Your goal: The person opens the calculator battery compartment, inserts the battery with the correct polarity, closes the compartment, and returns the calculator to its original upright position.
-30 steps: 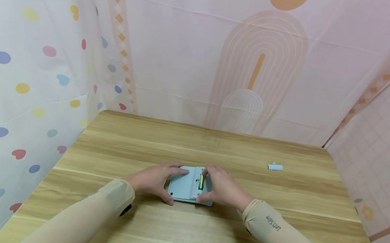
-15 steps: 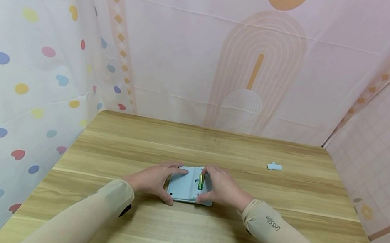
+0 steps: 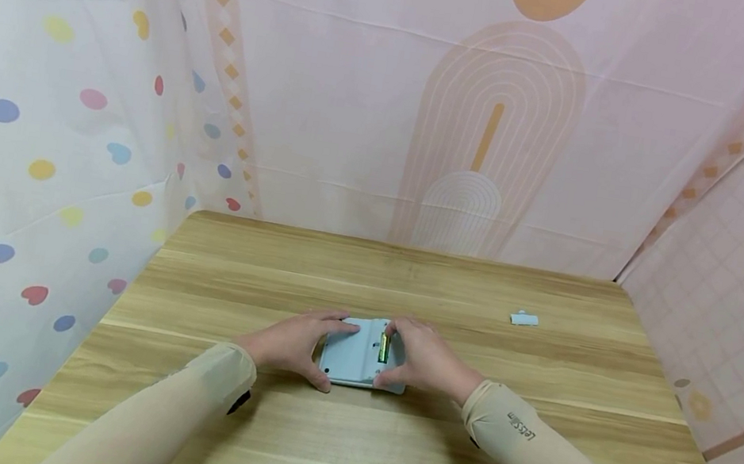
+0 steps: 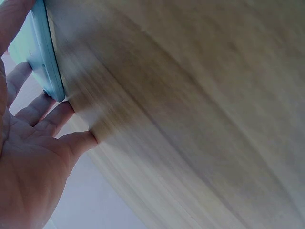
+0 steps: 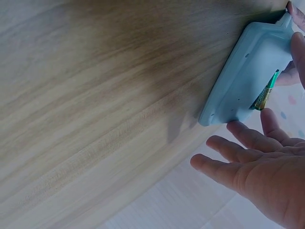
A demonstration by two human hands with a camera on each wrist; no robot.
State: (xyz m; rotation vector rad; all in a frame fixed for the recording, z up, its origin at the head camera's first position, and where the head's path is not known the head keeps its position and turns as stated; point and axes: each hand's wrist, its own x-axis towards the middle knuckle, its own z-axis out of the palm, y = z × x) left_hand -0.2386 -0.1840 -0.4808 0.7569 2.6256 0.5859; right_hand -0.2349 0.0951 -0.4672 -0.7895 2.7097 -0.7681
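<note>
A light-blue calculator [image 3: 352, 355] lies back side up on the table in the head view, its battery bay uncovered. One green and gold battery [image 3: 384, 348] sits in that bay, seen also in the right wrist view as a battery [image 5: 265, 93]. My left hand [image 3: 293, 342] holds the calculator's left end, thumb on the near side and fingers on the far side. Across the right end, my right hand [image 3: 431, 359] grips with its thumb at the near edge and a forefinger by the battery's far end. The other right fingers are spread beyond the far edge.
A small light-blue battery cover [image 3: 524, 319] lies apart on the wooden table [image 3: 339, 452], toward the back right. Patterned cloth [image 3: 334, 98] hangs behind the table and along both sides.
</note>
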